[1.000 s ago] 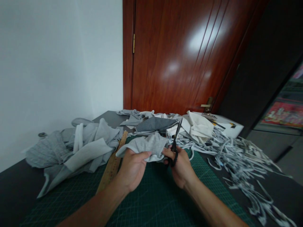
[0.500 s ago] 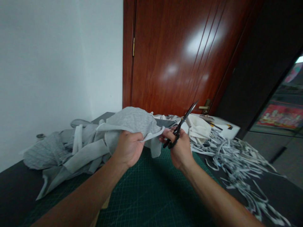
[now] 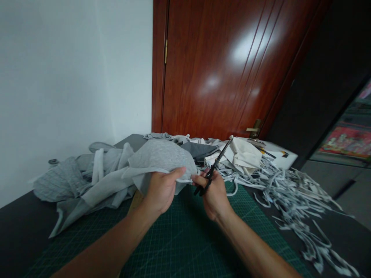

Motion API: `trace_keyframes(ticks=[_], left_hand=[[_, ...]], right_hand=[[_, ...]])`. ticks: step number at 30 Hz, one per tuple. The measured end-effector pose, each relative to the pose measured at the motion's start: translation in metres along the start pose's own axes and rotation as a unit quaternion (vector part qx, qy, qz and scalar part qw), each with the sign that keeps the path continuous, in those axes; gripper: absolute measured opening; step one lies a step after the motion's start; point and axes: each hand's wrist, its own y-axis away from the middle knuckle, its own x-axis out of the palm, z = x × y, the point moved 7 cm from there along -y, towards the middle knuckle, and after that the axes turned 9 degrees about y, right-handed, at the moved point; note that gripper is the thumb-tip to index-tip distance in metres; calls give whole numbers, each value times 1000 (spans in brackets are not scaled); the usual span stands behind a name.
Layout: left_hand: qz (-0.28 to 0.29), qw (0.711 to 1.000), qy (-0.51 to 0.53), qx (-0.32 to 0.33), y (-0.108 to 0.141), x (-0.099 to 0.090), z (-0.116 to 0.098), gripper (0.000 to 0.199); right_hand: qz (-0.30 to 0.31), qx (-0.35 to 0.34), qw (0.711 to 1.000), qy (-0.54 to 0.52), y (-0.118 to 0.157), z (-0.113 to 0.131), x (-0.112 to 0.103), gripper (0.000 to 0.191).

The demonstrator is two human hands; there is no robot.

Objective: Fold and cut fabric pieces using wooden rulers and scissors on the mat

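A piece of light grey knit fabric [image 3: 162, 156] hangs over the far part of the green cutting mat [image 3: 174, 239]. My left hand [image 3: 162, 189] is closed on its near edge, thumb on top. In my right hand [image 3: 214, 195] is a pair of black-handled scissors [image 3: 213, 168], their blades pointing up and away to the right, clear of the fabric. The thumb and finger of this same hand also pinch the right end of the fabric edge. From there the cloth stretches across to my left hand.
Grey fabric pieces [image 3: 66, 179] are heaped on the left. A tangle of thin cut strips [image 3: 290, 200] covers the right side of the dark table [image 3: 17, 220]. Cream cloth [image 3: 245, 154] lies beside a white box [image 3: 279, 152] at the back, before a wooden door [image 3: 208, 69].
Both hands have come slightly lower and nearer with the fabric. The scissors have dropped a little and swung left. My view has shifted slightly.
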Motion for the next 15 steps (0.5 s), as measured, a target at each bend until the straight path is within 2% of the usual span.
trace_keyframes(ticks=[9,15], left_hand=[[52,993,-36,-99,4,1,13,24],[73,992,-36,-100,3,0,10,23]], right_hand=[[-9,-71,997,29,-3,5,-16,45],[46,-85,995,38,3,8,-15,44]])
